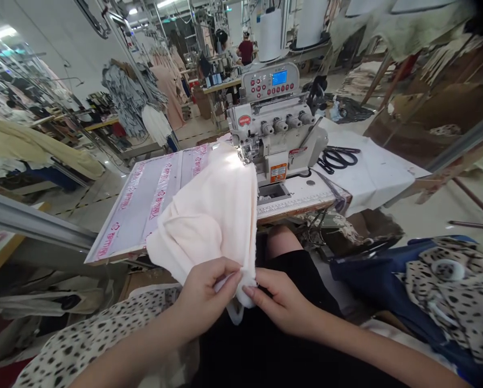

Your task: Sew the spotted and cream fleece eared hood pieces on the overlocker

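Observation:
A cream, fleecy piece of fabric (209, 205) stretches from the lit needle area of an overlock sewing machine (274, 129) down over the table edge towards me. My left hand (209, 291) pinches its near end between thumb and fingers. Close beside it, my right hand (282, 299) pinches the same end, its thumb and forefinger pressed on the fabric edge. A small pale loop hangs below the fabric between both hands, above my dark-clothed lap. The fingers partly hide the edge they hold.
Black-handled scissors (338, 159) lie right of the machine on a white cover. Spotted fabric (104, 328) lies at lower left; more spotted fabric (460, 291) and dark blue cloth (374, 275) are at right. A person in a red top (246, 49) is far behind.

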`<state>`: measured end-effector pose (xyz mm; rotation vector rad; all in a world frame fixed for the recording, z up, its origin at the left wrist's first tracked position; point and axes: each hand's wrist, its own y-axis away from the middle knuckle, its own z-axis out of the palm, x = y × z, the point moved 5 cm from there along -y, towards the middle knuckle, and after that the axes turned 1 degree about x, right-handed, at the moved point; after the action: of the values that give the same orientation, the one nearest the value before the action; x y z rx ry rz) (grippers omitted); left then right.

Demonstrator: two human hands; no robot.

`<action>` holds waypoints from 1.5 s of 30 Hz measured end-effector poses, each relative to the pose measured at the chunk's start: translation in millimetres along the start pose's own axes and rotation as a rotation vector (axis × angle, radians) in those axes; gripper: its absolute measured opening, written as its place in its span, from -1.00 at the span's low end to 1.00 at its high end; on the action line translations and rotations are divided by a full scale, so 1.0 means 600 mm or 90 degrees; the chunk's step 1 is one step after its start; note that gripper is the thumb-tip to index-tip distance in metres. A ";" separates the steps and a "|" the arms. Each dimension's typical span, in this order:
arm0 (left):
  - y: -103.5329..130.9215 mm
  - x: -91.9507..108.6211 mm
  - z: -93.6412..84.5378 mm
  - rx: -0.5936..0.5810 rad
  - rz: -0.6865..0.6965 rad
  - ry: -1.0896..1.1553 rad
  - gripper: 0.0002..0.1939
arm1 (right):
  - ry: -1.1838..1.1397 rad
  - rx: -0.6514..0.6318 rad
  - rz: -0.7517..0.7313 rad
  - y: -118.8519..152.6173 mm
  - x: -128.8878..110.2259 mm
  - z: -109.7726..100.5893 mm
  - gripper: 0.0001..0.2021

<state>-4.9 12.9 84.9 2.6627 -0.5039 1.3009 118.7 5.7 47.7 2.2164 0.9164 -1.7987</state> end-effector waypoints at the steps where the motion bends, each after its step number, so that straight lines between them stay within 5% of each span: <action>1: -0.001 -0.001 -0.001 0.003 -0.005 0.004 -0.85 | 0.006 -0.001 0.000 -0.001 0.001 -0.001 -0.78; 19: 0.012 0.008 0.017 0.057 0.259 -0.267 -0.84 | 0.071 0.022 -0.009 -0.002 0.009 -0.004 -0.82; 30: 0.013 0.025 0.025 0.087 0.376 -0.377 -0.91 | -0.158 -0.054 0.030 0.004 -0.003 -0.017 -0.73; 34: 0.009 0.031 0.023 0.101 0.401 -0.387 -0.92 | -0.052 -0.060 0.026 0.004 -0.005 -0.028 -0.70; 39: 0.004 0.030 0.021 0.111 0.411 -0.371 -0.91 | 0.319 0.184 -0.165 -0.002 -0.026 -0.080 -0.83; 42: 0.008 0.027 0.022 0.107 0.415 -0.373 -0.90 | 0.439 0.102 -0.332 -0.008 -0.030 -0.068 -0.77; 45: 0.022 0.033 0.020 0.113 0.403 -0.377 -0.91 | 0.468 0.025 -0.382 -0.013 -0.020 -0.055 -0.81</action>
<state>10.6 -7.6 92.8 3.1589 -1.4565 0.6200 141.0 23.2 69.7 2.8965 1.8476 -1.1034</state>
